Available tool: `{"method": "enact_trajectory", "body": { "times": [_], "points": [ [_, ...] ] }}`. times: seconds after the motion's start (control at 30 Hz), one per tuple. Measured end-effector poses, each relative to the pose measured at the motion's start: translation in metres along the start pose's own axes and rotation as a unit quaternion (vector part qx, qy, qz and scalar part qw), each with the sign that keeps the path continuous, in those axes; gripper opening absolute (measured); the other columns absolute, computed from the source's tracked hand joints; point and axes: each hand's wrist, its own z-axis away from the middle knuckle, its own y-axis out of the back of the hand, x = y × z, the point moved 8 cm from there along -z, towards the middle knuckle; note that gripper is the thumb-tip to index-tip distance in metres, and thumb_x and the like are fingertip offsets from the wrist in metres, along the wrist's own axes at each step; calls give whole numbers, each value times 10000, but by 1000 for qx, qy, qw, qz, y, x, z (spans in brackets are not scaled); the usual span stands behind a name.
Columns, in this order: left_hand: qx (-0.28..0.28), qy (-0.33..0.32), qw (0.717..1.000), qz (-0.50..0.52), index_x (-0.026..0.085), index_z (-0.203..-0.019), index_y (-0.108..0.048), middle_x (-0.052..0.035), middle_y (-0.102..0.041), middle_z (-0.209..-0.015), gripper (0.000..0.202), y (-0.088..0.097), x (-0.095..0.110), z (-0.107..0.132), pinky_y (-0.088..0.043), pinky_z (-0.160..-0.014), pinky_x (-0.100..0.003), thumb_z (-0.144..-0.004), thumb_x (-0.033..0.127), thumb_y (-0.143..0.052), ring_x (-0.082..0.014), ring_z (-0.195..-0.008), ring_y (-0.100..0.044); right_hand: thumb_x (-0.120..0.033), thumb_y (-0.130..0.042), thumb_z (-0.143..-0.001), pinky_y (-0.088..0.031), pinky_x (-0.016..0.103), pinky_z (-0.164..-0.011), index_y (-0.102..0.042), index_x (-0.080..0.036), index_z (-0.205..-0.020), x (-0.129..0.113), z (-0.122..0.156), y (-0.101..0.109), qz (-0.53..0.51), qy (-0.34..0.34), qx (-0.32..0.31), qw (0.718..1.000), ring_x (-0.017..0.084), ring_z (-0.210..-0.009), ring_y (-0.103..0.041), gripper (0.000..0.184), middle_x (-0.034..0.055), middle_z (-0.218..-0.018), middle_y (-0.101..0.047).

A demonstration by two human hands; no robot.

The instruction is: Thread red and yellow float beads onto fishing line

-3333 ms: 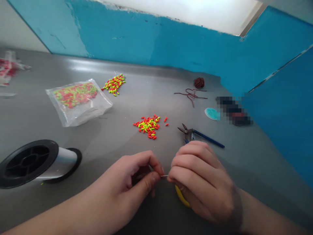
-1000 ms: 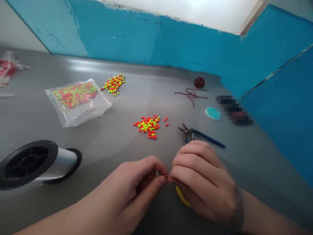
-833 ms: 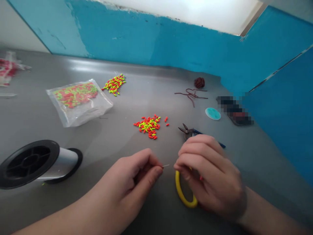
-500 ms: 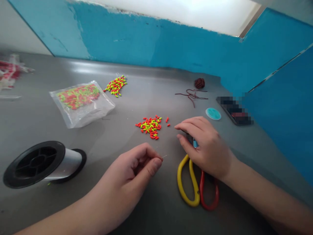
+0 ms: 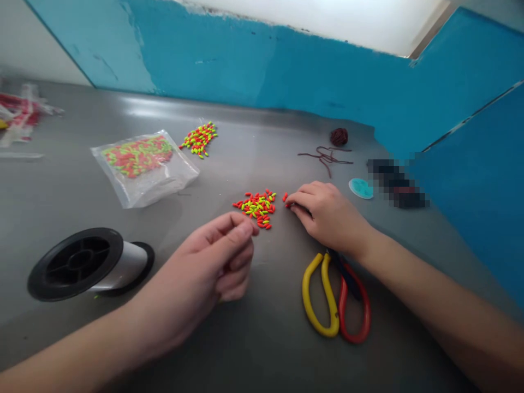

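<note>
My left hand (image 5: 221,256) is closed in a pinch near the middle of the table, just below the front pile of red and yellow-green oval beads (image 5: 257,206). A thin clear line showed at its fingertips a moment ago; now it can hardly be made out. My right hand (image 5: 325,213) reaches to the right of that pile, thumb and fingertips closing on a red bead (image 5: 287,205). Another red bead (image 5: 285,196) lies just beyond. Under the right wrist are scissors with one yellow and one red handle (image 5: 321,297); their blades are mostly hidden.
To the left stand a black-flanged spool of clear line (image 5: 125,266) and a clear bag of beads (image 5: 151,164). A second bead pile (image 5: 200,139) lies behind. Brown cord (image 5: 325,155), a cord ball (image 5: 339,136), a turquoise disc (image 5: 361,188) and a blurred dark object (image 5: 397,185) are right.
My right hand has moved left and away from me, off the scissors to the stray red beads. My left hand has shifted left and up towards the bead pile, still pinched.
</note>
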Motion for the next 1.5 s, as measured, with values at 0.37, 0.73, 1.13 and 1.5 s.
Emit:
{"method": "enact_trajectory", "body": {
  "times": [0.37, 0.73, 1.13, 1.5],
  "points": [
    [-22, -70, 997, 23, 143, -964, -727, -115, -796, -1094, 222, 5, 15, -7, -649, -996, -301, -1102, 294, -639, -211, -1085, -774, -149, -674, -1031, -492, 495, -1000, -769, -171, -1003, 0, -6, -3, -47, -20, -11, 999, 285, -1055, -684, 102, 66, -1026, -766],
    [-128, 83, 988, 15, 205, -967, -621, 82, -529, -658, 230, -23, -28, 9, -352, -463, -125, -1071, 393, -701, -6, -440, -348, -243, -688, -944, -525, 259, -616, -727, -237, -887, -31, 58, 36, -419, -245, 91, 870, 148, -676, -674, 69, -26, -747, -718],
    [-123, 77, 986, -86, 220, -1043, -615, 9, -762, -732, 292, -21, -38, 5, -379, -448, -103, -1094, 506, -635, -33, -438, -578, -332, -806, -924, -598, 216, -747, -692, -216, -923, -37, 72, -15, -668, -338, 60, 660, 111, -761, -743, 163, -20, -808, -799],
    [-117, 77, 985, -102, 202, -996, -589, -21, -803, -804, 342, -23, -39, 7, -417, -493, -153, -1089, 528, -637, -65, -493, -640, -302, -859, -903, -587, 239, -758, -712, -212, -914, -44, 75, -16, -709, -325, 47, 624, 120, -775, -736, 172, -24, -820, -787]
  ]
}}
